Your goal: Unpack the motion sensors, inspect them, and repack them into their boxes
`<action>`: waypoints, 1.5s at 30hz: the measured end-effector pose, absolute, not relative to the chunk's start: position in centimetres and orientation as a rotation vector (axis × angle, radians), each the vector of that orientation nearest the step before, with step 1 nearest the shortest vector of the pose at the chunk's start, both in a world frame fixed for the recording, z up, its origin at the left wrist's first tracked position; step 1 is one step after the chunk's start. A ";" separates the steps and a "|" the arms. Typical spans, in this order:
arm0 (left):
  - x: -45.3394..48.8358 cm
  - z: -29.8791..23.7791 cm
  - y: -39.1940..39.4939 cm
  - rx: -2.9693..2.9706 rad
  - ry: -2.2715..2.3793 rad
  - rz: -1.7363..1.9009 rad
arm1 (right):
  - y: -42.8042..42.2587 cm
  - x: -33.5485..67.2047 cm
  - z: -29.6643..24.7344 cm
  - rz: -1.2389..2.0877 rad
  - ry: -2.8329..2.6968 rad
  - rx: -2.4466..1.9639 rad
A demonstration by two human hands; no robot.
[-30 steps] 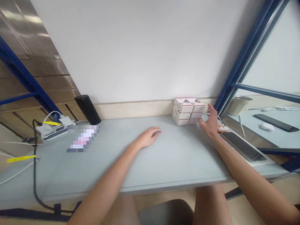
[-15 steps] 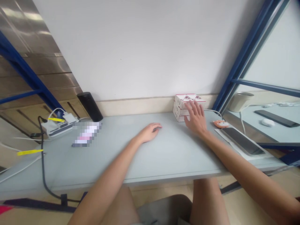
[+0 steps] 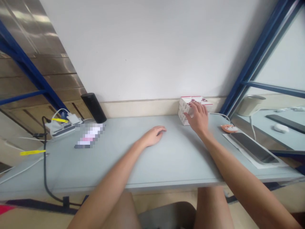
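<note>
A stack of white boxes (image 3: 183, 110) with red and dark print stands against the wall, right of the middle. My right hand (image 3: 199, 119) is at the front of this stack, its thumb out to the left and its fingers bent towards the upper front edge. It covers much of the front, and whether the fingertips touch the boxes I cannot tell. On the grey-blue table, my left hand (image 3: 153, 136) rests with loosely curved fingers and a gap between thumb and forefinger. Nothing shows in it.
To the left are a black cylinder (image 3: 93, 108), a blurred-out phone-like item (image 3: 90, 136) and a power strip (image 3: 63, 129) with cables. On the right lie an orange-and-white toy-like item (image 3: 229, 128) and a dark phone (image 3: 254, 148) on white paper. Blue frame bars (image 3: 256, 57) flank the table (image 3: 166, 165).
My right hand has bent its spread fingers and drawn closer to the box stack. The left hand stays in place on the table. The view has shifted slightly.
</note>
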State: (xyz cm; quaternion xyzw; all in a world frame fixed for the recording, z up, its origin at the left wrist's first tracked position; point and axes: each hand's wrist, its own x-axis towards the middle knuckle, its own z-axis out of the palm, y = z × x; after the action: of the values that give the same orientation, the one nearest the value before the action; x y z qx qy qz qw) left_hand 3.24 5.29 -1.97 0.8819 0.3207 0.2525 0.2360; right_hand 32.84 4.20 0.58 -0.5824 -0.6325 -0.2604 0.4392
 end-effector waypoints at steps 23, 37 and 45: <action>4.1 -0.2 5.2 1.771 0.955 1.647 | 0.9 25.4 0.1 0.401 -1.785 -0.981; 4.0 0.7 3.3 2.472 0.926 1.682 | 0.5 26.0 1.9 0.108 -1.768 -1.146; 3.9 1.0 2.7 2.518 0.957 1.655 | -0.1 26.1 2.2 0.062 -1.918 -1.110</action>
State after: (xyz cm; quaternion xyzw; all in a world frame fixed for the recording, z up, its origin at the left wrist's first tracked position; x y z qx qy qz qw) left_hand 3.93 2.71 1.04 0.7965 0.3027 0.5234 -0.0102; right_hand 26.12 -0.05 2.17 -0.4479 -0.7744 0.0252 0.4460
